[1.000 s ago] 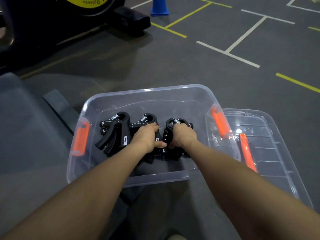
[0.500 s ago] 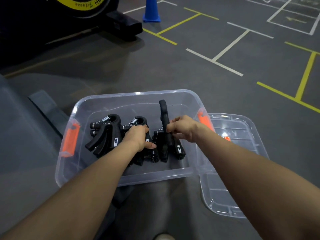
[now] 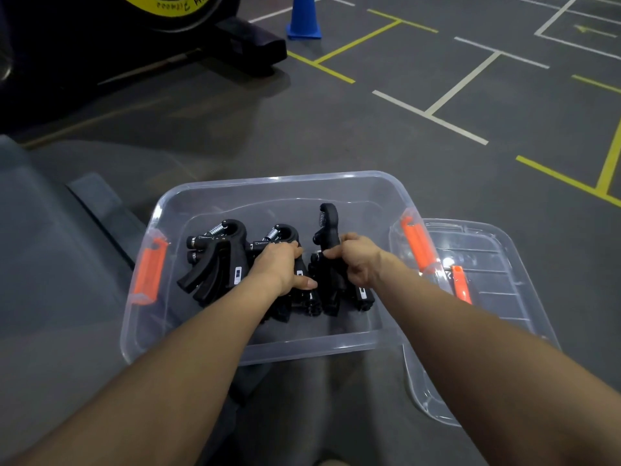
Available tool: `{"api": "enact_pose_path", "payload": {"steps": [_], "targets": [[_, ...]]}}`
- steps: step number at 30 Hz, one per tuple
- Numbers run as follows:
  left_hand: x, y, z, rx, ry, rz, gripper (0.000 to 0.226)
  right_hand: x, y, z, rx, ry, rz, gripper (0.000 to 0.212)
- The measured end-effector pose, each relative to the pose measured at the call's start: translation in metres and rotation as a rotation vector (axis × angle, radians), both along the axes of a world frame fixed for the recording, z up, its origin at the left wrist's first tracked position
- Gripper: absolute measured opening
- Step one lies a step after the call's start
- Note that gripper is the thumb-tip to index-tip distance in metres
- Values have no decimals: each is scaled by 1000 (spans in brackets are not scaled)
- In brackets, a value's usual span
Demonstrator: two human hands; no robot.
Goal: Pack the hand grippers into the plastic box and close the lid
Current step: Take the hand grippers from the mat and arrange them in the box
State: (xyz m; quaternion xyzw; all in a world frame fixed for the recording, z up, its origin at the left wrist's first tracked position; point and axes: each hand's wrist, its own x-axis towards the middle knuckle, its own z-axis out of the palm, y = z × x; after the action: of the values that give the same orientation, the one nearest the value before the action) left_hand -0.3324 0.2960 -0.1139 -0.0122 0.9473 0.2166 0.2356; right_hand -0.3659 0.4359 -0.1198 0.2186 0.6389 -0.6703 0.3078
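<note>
A clear plastic box (image 3: 188,203) with orange latches stands open on the grey floor. Several black hand grippers lie inside it. My left hand (image 3: 280,269) rests over the middle hand gripper (image 3: 280,235), fingers curled round it. My right hand (image 3: 358,260) grips another hand gripper (image 3: 327,227) and holds it on edge, spring end up, above others lying under it. A further pair of hand grippers (image 3: 218,253) lies at the box's left. The clear lid (image 3: 497,250) lies flat on the floor to the right, partly under the box.
A blue cone (image 3: 304,18) stands on the floor at the back. A black machine with a yellow-rimmed wheel (image 3: 174,8) fills the back left. Grey mats (image 3: 50,247) lie at the left. White and yellow lines cross the floor.
My right hand has tipped its hand gripper from lying flat to standing on edge. My left hand has stayed on the middle one. The camera has swung a little.
</note>
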Motion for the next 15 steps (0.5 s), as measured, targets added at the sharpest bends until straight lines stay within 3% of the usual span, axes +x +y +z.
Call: {"api": "enact_pose_path", "payload": {"steps": [5,8,11,15], "targets": [[-1,-1,-1,7,-5,8,84,-1,5,-7,180,16,17,17],[0,-1,-2,20,-1,14,84,-4,8,-11,313,32,19,31],[0,-1,-1,15,-4,5,84,-6,14,-12,416,28,88,22],[1,0,0,30,-7,11,84,-9,20,-21,508,40,88,35]]}}
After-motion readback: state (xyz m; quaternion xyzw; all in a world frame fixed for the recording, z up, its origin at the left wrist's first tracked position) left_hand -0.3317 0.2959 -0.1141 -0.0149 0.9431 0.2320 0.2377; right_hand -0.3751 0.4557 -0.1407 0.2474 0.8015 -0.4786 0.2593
